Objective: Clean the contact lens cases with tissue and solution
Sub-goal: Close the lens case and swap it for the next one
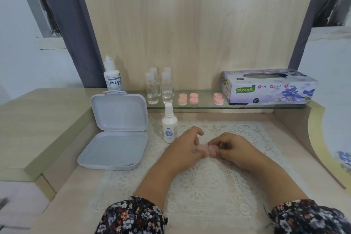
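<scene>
A pale pink contact lens case point(206, 148) lies low over the white lace mat point(209, 186), held between both hands. My left hand point(185, 146) pinches its left end and my right hand point(230, 146) pinches its right end. A small white solution bottle point(169, 123) stands just left of my left hand. A bigger solution bottle point(113, 78) stands at the back left. The purple tissue box point(269, 86) sits on the glass shelf point(209, 107) at the back right. Pink lens case lids point(188, 99) and another pink pair point(218, 98) rest on that shelf.
An open grey plastic box point(114, 138) lies left of the mat, its lid upright. Several small clear bottles point(160, 87) stand on the glass shelf. A raised wooden ledge point(38, 119) runs along the left side, and a wooden back panel rises behind the shelf.
</scene>
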### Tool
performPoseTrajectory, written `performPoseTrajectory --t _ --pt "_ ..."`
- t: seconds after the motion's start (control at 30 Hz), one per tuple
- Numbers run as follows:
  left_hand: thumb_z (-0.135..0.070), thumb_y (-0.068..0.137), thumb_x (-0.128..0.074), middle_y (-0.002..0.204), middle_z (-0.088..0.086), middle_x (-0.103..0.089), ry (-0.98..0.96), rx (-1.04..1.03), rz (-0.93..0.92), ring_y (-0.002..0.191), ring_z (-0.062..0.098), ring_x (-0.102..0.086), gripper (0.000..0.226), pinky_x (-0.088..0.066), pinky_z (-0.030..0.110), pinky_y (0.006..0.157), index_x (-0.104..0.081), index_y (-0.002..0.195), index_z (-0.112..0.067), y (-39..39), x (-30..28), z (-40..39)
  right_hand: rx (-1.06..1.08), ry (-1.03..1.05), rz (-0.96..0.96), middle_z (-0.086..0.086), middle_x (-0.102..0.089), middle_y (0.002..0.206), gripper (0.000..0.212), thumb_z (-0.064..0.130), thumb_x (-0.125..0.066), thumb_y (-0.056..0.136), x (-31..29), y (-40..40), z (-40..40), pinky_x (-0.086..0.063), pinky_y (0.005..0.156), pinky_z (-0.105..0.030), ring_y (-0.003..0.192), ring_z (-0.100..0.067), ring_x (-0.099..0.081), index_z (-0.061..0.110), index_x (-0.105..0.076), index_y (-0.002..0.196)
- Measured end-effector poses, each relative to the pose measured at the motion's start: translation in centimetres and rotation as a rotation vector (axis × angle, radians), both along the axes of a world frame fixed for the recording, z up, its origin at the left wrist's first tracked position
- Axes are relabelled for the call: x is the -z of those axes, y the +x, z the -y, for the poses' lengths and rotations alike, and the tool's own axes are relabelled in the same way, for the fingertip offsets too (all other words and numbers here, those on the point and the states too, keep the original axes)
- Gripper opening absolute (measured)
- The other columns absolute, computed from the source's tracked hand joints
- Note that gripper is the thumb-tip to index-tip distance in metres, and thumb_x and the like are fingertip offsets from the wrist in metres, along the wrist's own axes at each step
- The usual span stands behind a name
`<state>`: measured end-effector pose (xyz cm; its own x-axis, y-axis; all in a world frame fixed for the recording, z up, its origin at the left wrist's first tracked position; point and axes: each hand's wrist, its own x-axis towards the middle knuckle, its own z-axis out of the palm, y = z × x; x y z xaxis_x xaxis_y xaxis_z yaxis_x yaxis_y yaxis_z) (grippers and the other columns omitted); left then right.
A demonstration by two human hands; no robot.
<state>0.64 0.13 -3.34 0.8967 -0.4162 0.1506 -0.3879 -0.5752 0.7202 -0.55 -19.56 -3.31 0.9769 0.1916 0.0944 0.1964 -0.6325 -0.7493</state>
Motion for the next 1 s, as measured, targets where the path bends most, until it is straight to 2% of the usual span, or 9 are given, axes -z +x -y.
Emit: performPoseTrajectory --t 0.17,0.27,0.37,0.47,0.53,0.6,0.77,0.9,1.0 --pt "-0.019 0.084 -0.058 0.106 -0.018 -0.055 -0.032 0.031 0.022 0.062 0.005 -0.046 0.039 -0.051 0.036 0.071 -0.042 0.115 -0.037 0.0 0.0 -0.4 0.007 0.006 -0.016 0.013 -0.062 0.094 0.017 0.030 -0.078 0.080 0.0 -0.1 0.0 -0.045 0.071 -0.015 0.084 -0.002 -0.059 0.031 -0.074 0.096" --pt "-0.023 0.086 -0.057 0.103 -0.019 -0.057 0.013 0.032 0.043 0.059 0.003 -0.046 0.032 -0.050 0.036 0.070 -0.043 0.111 -0.037 -0.1 0.0 -0.2 0.009 0.006 -0.016 0.014 -0.062 0.093 0.017 0.032 -0.077 0.079 -0.1 -0.2 -0.1 -0.044 0.069 -0.014 0.082 0.000 -0.059 0.032 -0.074 0.096" --pt "-0.022 0.087 -0.059 0.101 -0.019 -0.057 -0.070 0.013 0.031 0.059 0.005 -0.045 0.027 -0.050 0.037 0.068 -0.045 0.105 -0.036 -0.1 0.0 -0.1 0.008 -0.008 -0.011 0.014 -0.062 0.094 0.017 0.033 -0.077 0.079 -0.2 -0.1 -0.1 -0.044 0.070 -0.013 0.083 0.000 -0.059 0.033 -0.074 0.096" --pt "-0.025 0.093 -0.058 0.099 -0.016 -0.058 -0.133 -0.062 0.060 0.058 0.004 -0.042 0.015 -0.044 0.026 0.061 -0.048 0.101 -0.031 0.1 -0.2 0.0 0.004 -0.008 -0.006 0.013 -0.062 0.095 0.016 0.035 -0.077 0.079 -0.2 -0.2 0.0 -0.044 0.071 -0.012 0.084 0.000 -0.059 0.034 -0.073 0.094" --pt "-0.028 0.096 -0.055 0.099 -0.011 -0.058 -0.087 -0.132 0.078 0.065 0.002 -0.047 0.007 -0.043 0.023 0.064 -0.050 0.100 -0.027 0.2 -0.2 0.0 0.005 -0.013 -0.008 0.014 -0.062 0.095 0.017 0.035 -0.077 0.079 -0.3 -0.3 0.0 -0.044 0.072 -0.012 0.086 0.000 -0.059 0.034 -0.073 0.095" --pt "-0.026 0.097 -0.053 0.098 -0.007 -0.061 0.004 -0.187 0.087 0.077 0.007 -0.055 0.003 -0.050 0.029 0.072 -0.054 0.099 -0.024 0.4 -0.1 0.0 0.006 -0.028 -0.008 0.015 -0.061 0.095 0.017 0.034 -0.077 0.080 -0.3 -0.3 0.0 -0.044 0.072 -0.012 0.086 0.000 -0.059 0.034 -0.073 0.096" --pt "-0.015 0.094 -0.054 0.101 -0.010 -0.068 0.142 -0.203 0.147 0.091 0.010 -0.062 0.010 -0.051 0.034 0.083 -0.062 0.095 -0.021 0.7 0.3 0.3 0.009 -0.005 -0.016 0.015 -0.062 0.094 0.015 0.033 -0.077 0.080 -0.3 -0.3 -0.1 -0.045 0.070 -0.011 0.083 0.001 -0.059 0.034 -0.074 0.095" --pt "-0.014 0.097 -0.048 0.119 -0.005 -0.066 0.211 -0.146 0.158 0.109 0.016 -0.060 0.028 -0.049 0.033 0.091 -0.065 0.116 -0.025 1.1 0.2 0.8 0.012 0.012 -0.020 0.013 -0.061 0.091 0.013 0.031 -0.078 0.079 -0.3 -0.3 -0.1 -0.045 0.066 -0.010 0.078 0.001 -0.059 0.033 -0.074 0.091" --pt "-0.005 0.097 -0.042 0.147 -0.015 -0.043 0.281 -0.025 0.148 0.133 0.011 -0.043 0.051 -0.036 0.029 0.108 -0.049 0.139 -0.033 1.2 0.3 1.0 0.013 0.004 -0.019 0.013 -0.062 0.092 0.014 0.030 -0.078 0.079 -0.2 -0.3 -0.1 -0.047 0.069 -0.012 0.080 -0.002 -0.060 0.032 -0.074 0.093"
